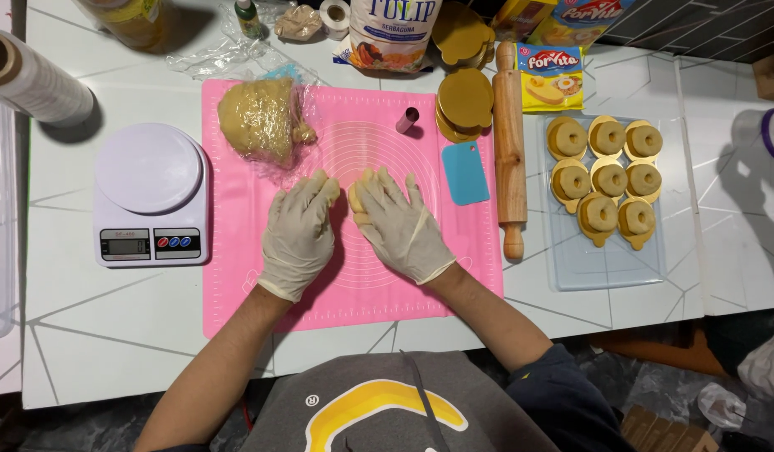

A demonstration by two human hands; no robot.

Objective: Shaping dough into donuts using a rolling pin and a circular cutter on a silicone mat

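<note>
Both my hands wear pale latex gloves and rest flat on a pink silicone mat (236, 285). My left hand (299, 234) and my right hand (399, 226) lie side by side, fingers pointing away from me. A small piece of yellowish dough (354, 198) shows between them, pressed under my right palm. A big lump of the same dough (257, 121) sits in clear plastic wrap at the mat's far left corner.
A white kitchen scale (150, 194) stands left of the mat. To the right lie a blue scraper (465, 172), a wooden rolling pin (510, 146) and a clear tray (609, 259) with several ring-shaped dough pieces. Stacked yellow paper discs (466, 100), a small metal cutter (406, 120) and packages sit behind.
</note>
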